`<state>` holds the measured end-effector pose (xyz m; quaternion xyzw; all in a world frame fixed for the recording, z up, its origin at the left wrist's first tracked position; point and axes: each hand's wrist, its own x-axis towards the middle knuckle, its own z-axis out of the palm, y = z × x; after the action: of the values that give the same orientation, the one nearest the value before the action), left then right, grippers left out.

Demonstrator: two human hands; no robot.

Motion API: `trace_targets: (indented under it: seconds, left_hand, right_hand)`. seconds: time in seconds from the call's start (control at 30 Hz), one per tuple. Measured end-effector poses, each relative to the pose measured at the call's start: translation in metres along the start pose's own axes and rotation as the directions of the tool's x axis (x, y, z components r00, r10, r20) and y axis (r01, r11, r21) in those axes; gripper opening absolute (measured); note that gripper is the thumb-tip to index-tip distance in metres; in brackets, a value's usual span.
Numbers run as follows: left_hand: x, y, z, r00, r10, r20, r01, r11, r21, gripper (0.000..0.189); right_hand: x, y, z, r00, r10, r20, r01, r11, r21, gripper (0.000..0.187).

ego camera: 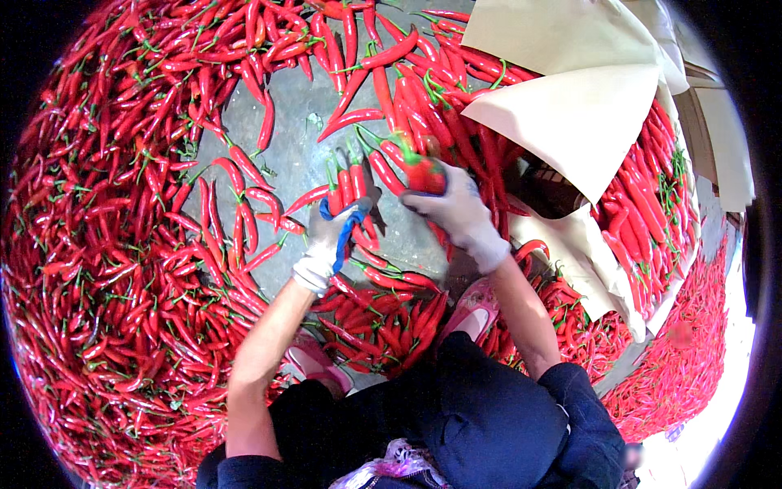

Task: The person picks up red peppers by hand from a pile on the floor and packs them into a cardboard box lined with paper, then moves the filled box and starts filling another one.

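Note:
White work gloves cover both hands. My left hand [339,223], its glove trimmed in blue, is closed around several red chili peppers [347,186], their green stems pointing away from me. To its right, my right hand [455,205] grips a bunch of red chili peppers [426,176], blurred by motion. The two hands are apart, above a grey floor [293,122]. Loose peppers lie on the floor around them, and long ones are gathered just beyond my right hand.
A large heap of red chilies [122,275] spreads along the left. At right, an open box lined with cream paper [568,110] holds stacked chilies [641,208]. More chilies [391,330] lie between my pink shoes [473,312]. Another heap [678,360] stretches along the far right.

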<state>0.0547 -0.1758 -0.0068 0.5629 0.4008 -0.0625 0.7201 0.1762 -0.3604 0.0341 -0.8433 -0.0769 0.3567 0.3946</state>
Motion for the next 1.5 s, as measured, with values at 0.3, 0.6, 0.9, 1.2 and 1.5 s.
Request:
trace_targets:
  seconds: [0.3, 0.6, 0.9, 1.2, 1.5]
  left_hand:
    - [0.008, -0.029, 0.033, 0.996, 0.022, 0.084, 0.003, 0.959, -0.284, 0.022]
    - [-0.007, -0.023, 0.004, 0.976, 0.042, 0.213, -0.025, 0.997, -0.08, 0.026]
    - [-0.015, -0.02, 0.004, 0.961, -0.084, 0.263, 0.187, 0.899, -0.397, 0.035]
    - [-0.034, 0.033, 0.035, 0.946, -0.003, 0.325, 0.057, 0.986, -0.158, 0.034]
    - [-0.033, 0.083, 0.042, 0.839, -0.077, 0.538, 0.3, 0.891, -0.34, 0.052]
  right_hand:
    - [0.026, -0.034, 0.001, 0.989, 0.058, 0.134, -0.009, 0.939, -0.344, 0.063]
    - [0.005, -0.025, -0.016, 0.93, 0.235, 0.283, -0.243, 0.97, -0.007, 0.075]
    - [-0.017, -0.005, 0.006, 0.999, 0.007, 0.049, -0.008, 1.0, 0.021, 0.084]
    - [-0.052, -0.026, -0.015, 0.992, 0.122, 0.036, -0.127, 0.967, 0.22, 0.082]
    - [-0.094, -0.043, -0.053, 0.893, -0.17, -0.416, 0.334, 0.87, 0.363, 0.073]
